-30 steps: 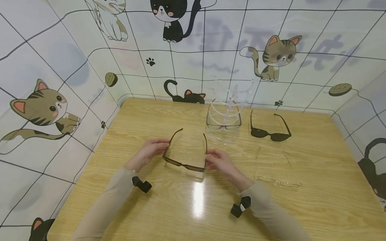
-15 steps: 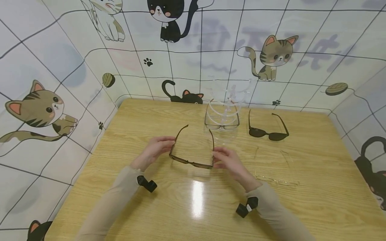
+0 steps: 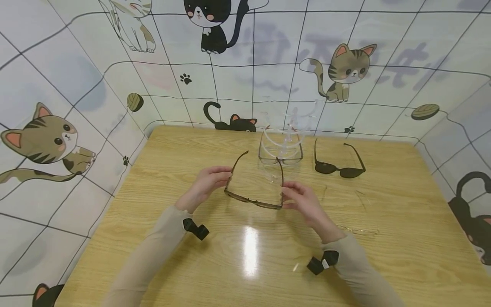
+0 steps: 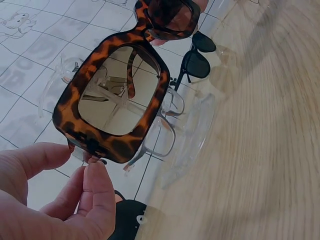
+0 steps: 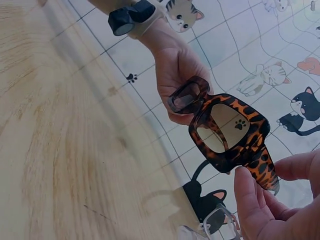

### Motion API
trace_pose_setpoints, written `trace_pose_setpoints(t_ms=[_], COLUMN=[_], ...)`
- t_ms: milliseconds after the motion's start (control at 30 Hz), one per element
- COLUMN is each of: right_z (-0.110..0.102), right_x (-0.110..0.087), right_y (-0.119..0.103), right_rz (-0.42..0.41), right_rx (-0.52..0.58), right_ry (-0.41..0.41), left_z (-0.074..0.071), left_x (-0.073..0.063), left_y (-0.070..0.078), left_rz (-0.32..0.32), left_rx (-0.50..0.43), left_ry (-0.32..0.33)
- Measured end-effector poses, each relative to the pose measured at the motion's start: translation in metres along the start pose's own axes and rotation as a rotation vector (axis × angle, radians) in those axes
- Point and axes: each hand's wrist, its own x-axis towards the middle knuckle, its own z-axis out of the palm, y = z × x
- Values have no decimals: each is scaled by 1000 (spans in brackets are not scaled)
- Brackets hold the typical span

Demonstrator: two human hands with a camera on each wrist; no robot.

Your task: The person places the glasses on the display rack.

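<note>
A pair of tortoiseshell sunglasses [image 3: 253, 201] hangs unfolded above the table, its lenses toward the person. My left hand [image 3: 207, 183] pinches the left temple, and my right hand [image 3: 304, 202] pinches the right one. In the left wrist view the thumb and fingers of the left hand [image 4: 70, 195] meet just behind the square brown lens. In the right wrist view the spotted temple passes between the thumb and fingers of the right hand [image 5: 280, 205]. Just beyond is a clear display stand [image 3: 284, 149], with grey-framed glasses [image 3: 292, 161] at its lower level.
Black sunglasses [image 3: 339, 170] lie unfolded right of the stand. Thin wire-framed glasses [image 3: 360, 232] lie nearer on the right, partly hidden by my right arm. A cat-patterned cloth [image 3: 230, 85] surrounds the back and sides of the wooden table [image 3: 192, 273].
Both hands have carried the tortoiseshell sunglasses right and away from the person, closer to the clear stand. One temple tip now overlaps the grey-framed glasses in the head view.
</note>
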Motion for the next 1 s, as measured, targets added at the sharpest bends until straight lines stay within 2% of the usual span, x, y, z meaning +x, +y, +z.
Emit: trace_pose_setpoints(t_ms=[400,567,1000], right_z=[-12,-18,-32], right_x=[-7,-7,7], right_y=[-12,-16,-31], right_rz=[-37,-47,-75], right_rx=[-17,-38,-48], right_ry=[22,27,91], left_z=[14,19,33], left_x=[8,12,28], left_y=[10,17,33], left_rz=[16,27,38], left_rx=[-49,-42,-70], left_ry=[-24,-30,-24])
